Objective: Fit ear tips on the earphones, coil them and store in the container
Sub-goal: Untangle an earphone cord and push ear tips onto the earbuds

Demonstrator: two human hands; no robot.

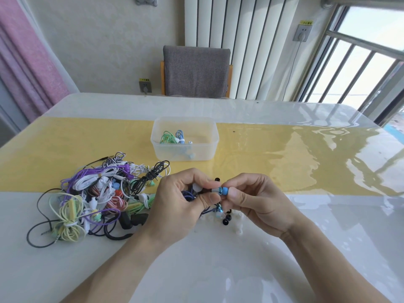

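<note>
Careful: your left hand (185,193) pinches the earbud (216,190), right hand (247,193) pinches the blue tip (225,190); pushed crooked, it could pop off among loose tips (227,218) on the counter (218,270).

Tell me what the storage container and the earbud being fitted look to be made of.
The container looks like translucent frosted plastic: the coiled earphones inside show hazily through its walls. The earbud, gripped by the left hand, seems to have a shiny metallic or metallised shell, going by its glint. The blue ear tip, pinched by the right hand, looks matte and soft, probably silicone.
</note>
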